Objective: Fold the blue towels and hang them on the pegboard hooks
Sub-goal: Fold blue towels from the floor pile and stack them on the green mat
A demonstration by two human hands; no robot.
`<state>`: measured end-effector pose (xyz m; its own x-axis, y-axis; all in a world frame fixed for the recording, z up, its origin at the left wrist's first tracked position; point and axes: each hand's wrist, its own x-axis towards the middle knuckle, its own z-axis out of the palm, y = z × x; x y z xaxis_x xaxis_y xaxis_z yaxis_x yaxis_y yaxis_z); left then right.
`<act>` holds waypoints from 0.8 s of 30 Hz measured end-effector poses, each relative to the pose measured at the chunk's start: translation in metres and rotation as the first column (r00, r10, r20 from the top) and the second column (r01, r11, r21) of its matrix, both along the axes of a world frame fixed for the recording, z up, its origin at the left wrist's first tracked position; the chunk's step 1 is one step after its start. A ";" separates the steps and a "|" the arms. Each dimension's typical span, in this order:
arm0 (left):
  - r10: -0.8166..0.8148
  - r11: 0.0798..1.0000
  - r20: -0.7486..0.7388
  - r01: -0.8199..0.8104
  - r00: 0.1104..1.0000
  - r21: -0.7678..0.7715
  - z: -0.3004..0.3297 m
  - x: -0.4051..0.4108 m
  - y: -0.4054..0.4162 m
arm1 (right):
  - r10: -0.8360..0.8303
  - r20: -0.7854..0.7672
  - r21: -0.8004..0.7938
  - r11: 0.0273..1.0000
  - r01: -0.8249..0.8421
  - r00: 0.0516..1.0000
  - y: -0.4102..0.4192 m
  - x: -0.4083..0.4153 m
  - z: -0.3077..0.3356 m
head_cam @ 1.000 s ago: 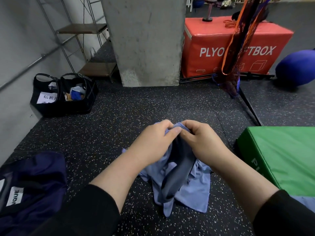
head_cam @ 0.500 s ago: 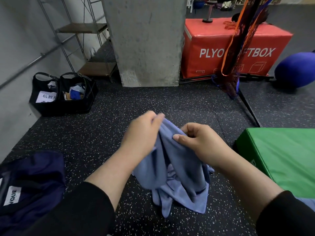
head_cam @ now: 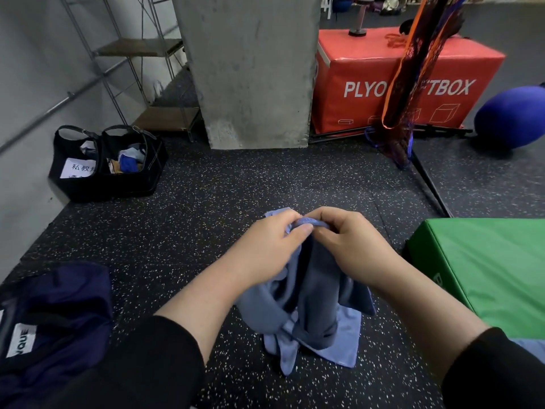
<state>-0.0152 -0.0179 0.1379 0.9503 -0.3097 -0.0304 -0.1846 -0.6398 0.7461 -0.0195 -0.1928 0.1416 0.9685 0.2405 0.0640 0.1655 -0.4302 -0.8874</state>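
A crumpled blue towel [head_cam: 312, 314] hangs in front of me, its lower part resting on the black speckled floor. My left hand [head_cam: 265, 249] and my right hand [head_cam: 351, 246] sit close together at the towel's top edge, both pinching the bunched hem between fingers and thumbs. The cloth drapes down in loose folds below my wrists. A strip of another light blue cloth [head_cam: 528, 345] shows at the right edge below the green box. No pegboard or hooks appear in the head view.
A green foam box [head_cam: 486, 267] lies close on the right. A dark navy bag [head_cam: 53, 320] lies at the lower left. Two black baskets [head_cam: 109, 163] stand by the left wall. Farther off are a concrete pillar [head_cam: 250, 69], a red plyo box [head_cam: 407, 78] and a blue ball [head_cam: 513, 116].
My hands had spread apart along the towel's edge, the left one lifted; now they have come back together, pinching the bunched top hem side by side.
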 end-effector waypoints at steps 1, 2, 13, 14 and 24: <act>0.028 1.000 -0.002 -0.028 1.000 0.013 -0.002 0.002 0.001 | 0.001 -0.006 0.007 1.000 -0.001 1.000 -0.001 0.000 -0.001; 0.065 0.998 0.012 -0.065 0.998 0.023 -0.003 0.004 0.002 | -0.006 -0.014 0.022 1.000 0.006 1.000 -0.002 0.000 -0.002; 0.213 0.976 0.028 -0.212 0.977 -0.054 0.000 0.012 0.022 | -0.097 -0.103 -0.075 0.993 0.089 0.990 -0.005 0.001 -0.008; 0.079 0.995 -0.006 -0.079 0.997 -0.064 -0.001 0.010 0.015 | -0.093 -0.106 -0.049 0.995 0.088 0.990 -0.004 0.002 -0.009; 0.330 0.942 0.080 -0.333 0.941 0.028 -0.018 0.019 0.021 | -0.119 -0.137 -0.217 0.972 0.087 0.983 -0.020 0.002 0.001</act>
<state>0.0040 0.0027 0.1201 0.9990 0.0235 0.0374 -0.0101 -0.7033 0.7108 -0.0177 -0.2131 0.1421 0.9837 0.1315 -0.1230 -0.0160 -0.6166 -0.7871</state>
